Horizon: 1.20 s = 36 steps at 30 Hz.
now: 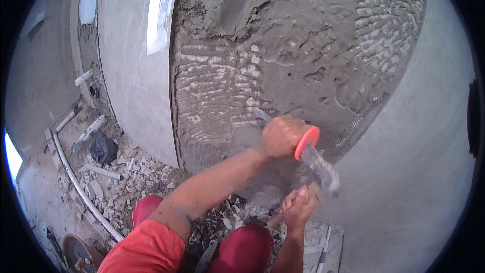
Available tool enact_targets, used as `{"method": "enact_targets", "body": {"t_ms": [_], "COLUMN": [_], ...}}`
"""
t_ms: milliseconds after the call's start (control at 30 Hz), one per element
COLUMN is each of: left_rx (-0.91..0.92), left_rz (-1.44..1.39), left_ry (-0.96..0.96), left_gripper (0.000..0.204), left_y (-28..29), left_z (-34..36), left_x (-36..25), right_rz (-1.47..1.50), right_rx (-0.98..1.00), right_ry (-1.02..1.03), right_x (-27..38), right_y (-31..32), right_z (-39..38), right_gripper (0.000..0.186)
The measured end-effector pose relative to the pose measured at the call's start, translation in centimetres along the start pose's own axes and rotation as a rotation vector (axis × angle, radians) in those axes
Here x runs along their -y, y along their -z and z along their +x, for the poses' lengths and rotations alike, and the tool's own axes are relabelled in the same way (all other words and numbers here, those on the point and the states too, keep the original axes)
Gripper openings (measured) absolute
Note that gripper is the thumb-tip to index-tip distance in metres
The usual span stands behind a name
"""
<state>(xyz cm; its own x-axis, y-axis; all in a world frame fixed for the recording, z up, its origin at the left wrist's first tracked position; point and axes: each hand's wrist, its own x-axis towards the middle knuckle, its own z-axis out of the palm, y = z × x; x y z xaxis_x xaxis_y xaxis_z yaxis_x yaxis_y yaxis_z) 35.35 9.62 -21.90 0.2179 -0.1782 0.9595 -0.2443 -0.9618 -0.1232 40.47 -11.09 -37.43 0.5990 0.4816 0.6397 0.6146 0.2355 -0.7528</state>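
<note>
Near the middle of the rough grey wall point(313, 65), the left hand point(284, 136) is wrapped tightly around a chisel point(261, 115), its blade poking out past the fist toward the upper left, at the edge of a patch of pale ridges. Whether the tip touches the surface I cannot tell. On the other side of the fist sits an orange guard point(316, 133), and just beside that is the blurred head of a hammer point(324, 171); contact between the two is unclear. The right hand point(298, 207), lower down, is closed around the hammer's handle. Smooth panels flank the rough part, one at left point(134, 91) and one at right point(419, 172). Below lies rubble point(144, 169), with a black bag point(104, 148) on it, a long white pipe point(81, 192) to the left and a bucket point(66, 243) at the lower left.
</note>
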Motion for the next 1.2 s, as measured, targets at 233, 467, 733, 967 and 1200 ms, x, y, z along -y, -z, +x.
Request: {"method": "enact_targets", "body": {"t_ms": [233,467,733,967,1200], "left_rx": [0.091,0.053,0.014,0.033,-0.004], "left_rz": [-0.021,-0.020,-0.051,-0.035,-0.077], "left_ry": [-0.049,-0.026,-0.018,-0.018,-0.071], "left_gripper": [0.019,0.023,0.025,0.028,0.027], "left_y": [2.0,2.8,3.3,4.6,4.1], "left_z": [-1.9,-2.7,-3.4,-3.9,-2.1], "left_x": [-0.3,0.5,0.7,1.4,1.1], "right_rz": [0.623,0.449,0.530,0.253,0.507], "right_rx": [-0.081,-0.114,-0.058,0.012,-0.060], "right_ry": [-0.255,0.112,0.063,-0.188,0.329], "right_x": [5.9,0.0,2.1,5.0,4.7], "right_y": [0.7,-1.6,-4.4,-3.0,-3.4], "right_z": [-1.3,-2.8,-1.9,0.0,-1.9], "right_gripper": [0.047,0.040,0.041,0.046,0.032]}}
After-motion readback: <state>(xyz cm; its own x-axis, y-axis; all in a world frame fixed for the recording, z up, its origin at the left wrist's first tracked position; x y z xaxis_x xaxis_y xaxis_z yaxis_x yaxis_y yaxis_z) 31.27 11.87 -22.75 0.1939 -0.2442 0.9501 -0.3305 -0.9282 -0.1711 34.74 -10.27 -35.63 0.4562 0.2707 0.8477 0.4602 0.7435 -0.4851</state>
